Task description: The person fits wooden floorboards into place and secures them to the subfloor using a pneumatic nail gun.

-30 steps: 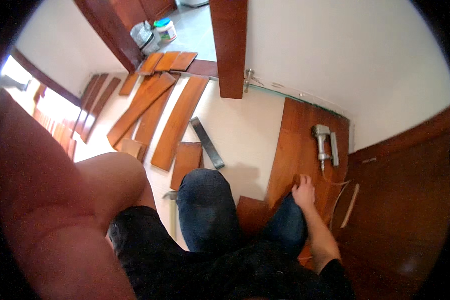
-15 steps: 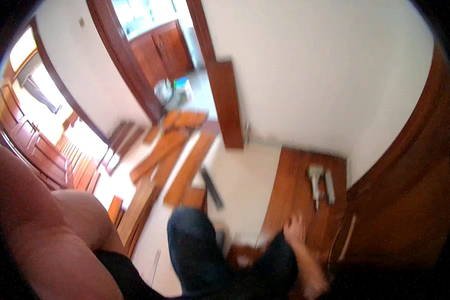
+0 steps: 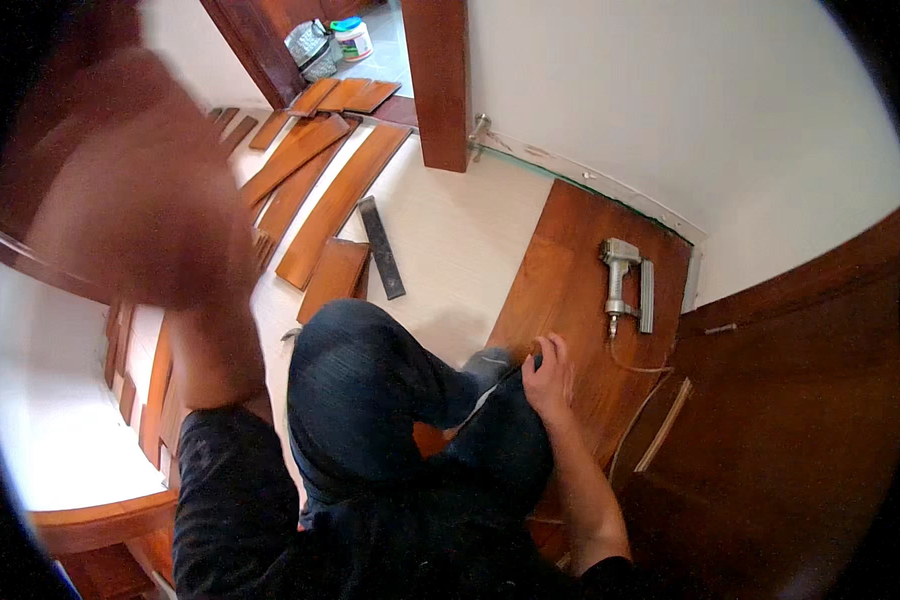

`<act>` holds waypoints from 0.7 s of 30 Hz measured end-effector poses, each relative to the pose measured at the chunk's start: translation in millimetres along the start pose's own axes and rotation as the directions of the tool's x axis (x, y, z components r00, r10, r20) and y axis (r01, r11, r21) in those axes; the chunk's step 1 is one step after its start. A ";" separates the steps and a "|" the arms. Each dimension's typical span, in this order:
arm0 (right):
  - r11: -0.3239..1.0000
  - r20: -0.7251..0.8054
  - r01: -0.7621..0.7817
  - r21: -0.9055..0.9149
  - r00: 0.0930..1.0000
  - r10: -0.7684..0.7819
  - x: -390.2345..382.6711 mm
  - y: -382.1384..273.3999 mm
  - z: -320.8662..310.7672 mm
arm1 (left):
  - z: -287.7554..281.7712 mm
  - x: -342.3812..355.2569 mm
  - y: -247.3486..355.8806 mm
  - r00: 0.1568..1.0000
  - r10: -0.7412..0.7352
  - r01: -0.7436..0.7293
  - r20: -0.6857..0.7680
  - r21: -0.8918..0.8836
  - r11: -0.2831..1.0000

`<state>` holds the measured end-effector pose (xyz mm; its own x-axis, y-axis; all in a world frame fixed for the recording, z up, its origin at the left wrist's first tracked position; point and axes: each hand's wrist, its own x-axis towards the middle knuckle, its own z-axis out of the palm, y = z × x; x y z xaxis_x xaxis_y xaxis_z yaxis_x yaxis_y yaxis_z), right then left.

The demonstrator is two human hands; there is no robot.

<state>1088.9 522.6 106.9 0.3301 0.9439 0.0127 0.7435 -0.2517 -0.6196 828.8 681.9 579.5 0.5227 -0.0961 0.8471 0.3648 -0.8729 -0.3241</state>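
Note:
My left arm rises at the left, close to the camera. My left hand (image 3: 145, 190) is a large blur there, so its fingers cannot be read. Beside my bent knee, my right hand (image 3: 550, 378) is closed over the edge of the dark laid floorboards (image 3: 545, 265). A small dark piece shows at its fingertips, too little to name. Farther off on those boards lies a metal nail gun (image 3: 620, 283) with a hose at its end. A flat black bar (image 3: 381, 248) lies on the pale floor ahead of my knees.
Several loose wooden planks (image 3: 345, 205) lie spread at the left. A doorway behind them shows a white tub with a blue-green lid (image 3: 351, 40) and a silvery bag (image 3: 311, 50). A brown door (image 3: 800, 400) stands at the right, and a narrow wood strip (image 3: 663, 425) lies near it.
The view has tilted down and nearer to the floor. My left hand has come up across the left side. My right hand has lifted from its flat rest and closed.

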 end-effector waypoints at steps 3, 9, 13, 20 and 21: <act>0.982 0.029 -0.166 0.086 0.986 0.164 -8.6 33.3 -31.1 | 144.3 -81.5 -43.4 0.897 -0.442 0.423 0.000 -0.291 0.858; 0.972 0.118 -0.204 0.120 0.975 0.190 66.5 73.6 -49.0 | 400.8 -301.0 -186.0 0.315 -0.899 0.920 0.305 0.134 0.368; 0.975 0.224 -0.186 0.125 0.962 0.154 166.5 86.8 -59.5 | 478.8 -397.5 -217.3 0.216 -0.931 0.976 0.294 -0.087 0.199; 0.931 0.201 0.011 -0.365 0.977 0.067 340.0 146.8 -7.7 | 546.4 -377.0 -243.9 0.029 -0.766 0.986 0.642 -0.145 -0.085; 0.915 0.190 0.040 -0.402 0.981 0.041 341.5 161.1 6.8 | 548.2 -374.0 -249.4 0.036 -0.784 0.990 0.620 -0.132 -0.059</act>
<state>1317.4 805.8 6.0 0.2436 0.9562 -0.1623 0.9270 -0.2787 -0.2511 964.7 1197.9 112.7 0.2107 0.9773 0.0232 0.3941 -0.1067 0.9129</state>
